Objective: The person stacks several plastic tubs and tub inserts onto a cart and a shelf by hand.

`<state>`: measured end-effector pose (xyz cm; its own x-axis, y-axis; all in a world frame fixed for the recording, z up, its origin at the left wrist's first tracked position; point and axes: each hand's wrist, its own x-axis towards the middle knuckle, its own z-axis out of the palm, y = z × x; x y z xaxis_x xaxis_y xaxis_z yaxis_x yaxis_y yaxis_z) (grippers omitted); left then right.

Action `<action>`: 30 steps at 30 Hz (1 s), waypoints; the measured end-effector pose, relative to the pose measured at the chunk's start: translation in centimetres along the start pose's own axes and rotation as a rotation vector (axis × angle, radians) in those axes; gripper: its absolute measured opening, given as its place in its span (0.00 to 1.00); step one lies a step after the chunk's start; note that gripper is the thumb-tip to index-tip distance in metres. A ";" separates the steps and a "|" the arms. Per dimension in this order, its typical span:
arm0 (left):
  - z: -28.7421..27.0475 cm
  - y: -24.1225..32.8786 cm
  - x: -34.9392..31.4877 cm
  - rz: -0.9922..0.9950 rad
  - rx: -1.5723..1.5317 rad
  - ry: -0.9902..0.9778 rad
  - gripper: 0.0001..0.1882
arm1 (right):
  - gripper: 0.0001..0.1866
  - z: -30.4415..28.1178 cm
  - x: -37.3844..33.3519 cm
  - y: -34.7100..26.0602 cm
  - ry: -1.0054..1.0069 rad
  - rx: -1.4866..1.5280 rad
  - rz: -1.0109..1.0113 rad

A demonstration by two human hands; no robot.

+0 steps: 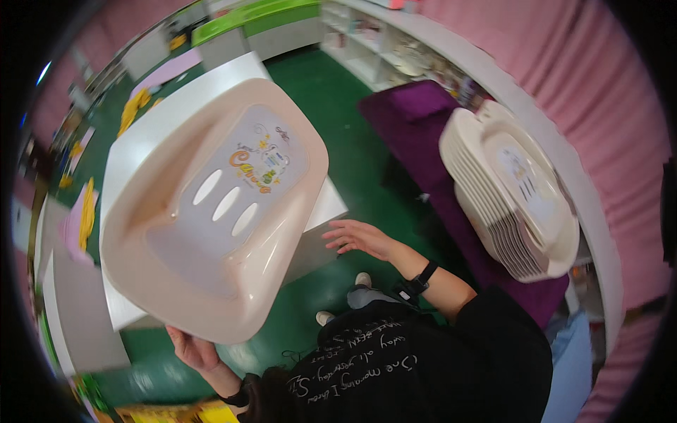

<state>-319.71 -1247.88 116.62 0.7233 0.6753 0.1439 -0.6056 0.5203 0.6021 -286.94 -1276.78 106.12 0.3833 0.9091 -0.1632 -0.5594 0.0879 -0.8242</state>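
Left hand (194,350) grips the near rim of one beige seat (211,204), holding it up tilted over the white table (151,127). Right hand (358,237) hovers flat with fingers spread, holding nothing, just beside the table's edge. I see a stack (511,204) of matching seats to the right on a purple bench (416,106), so I judge one piece is off the pile and many remain. Whether the lifted seat touches the table, I can't tell.

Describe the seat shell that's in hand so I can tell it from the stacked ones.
Start at the white table. Above it, the left hand holds one beige plastic seat shell by its lower edge. Unlike the stack of shells on the purple bench, it is single.
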 end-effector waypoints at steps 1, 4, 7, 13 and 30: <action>0.3 -2.0 2.3 -0.039 0.049 -0.071 0.20 | 0.26 -1.6 -1.7 -0.4 0.052 0.014 -0.031; 4.2 -9.2 7.8 -0.175 0.034 -0.088 0.19 | 0.26 -6.4 -6.6 -2.1 0.165 -0.065 -0.129; 6.8 -16.1 11.5 -0.299 0.037 -0.179 0.19 | 0.26 -9.9 -11.2 -2.9 0.241 -0.106 -0.072; 17.2 -29.1 14.1 -0.547 -0.011 -0.277 0.19 | 0.29 -15.9 -20.7 -4.5 0.549 -0.143 -0.037; 33.2 -61.4 13.3 -1.031 -0.191 -0.290 0.18 | 0.31 -21.1 -26.8 -9.3 0.753 0.138 -0.401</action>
<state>-261.94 -1288.19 107.65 0.9488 -0.2689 -0.1657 0.3143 0.8555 0.4115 -276.49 -1310.52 106.72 0.9287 0.2908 -0.2301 -0.3430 0.4377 -0.8311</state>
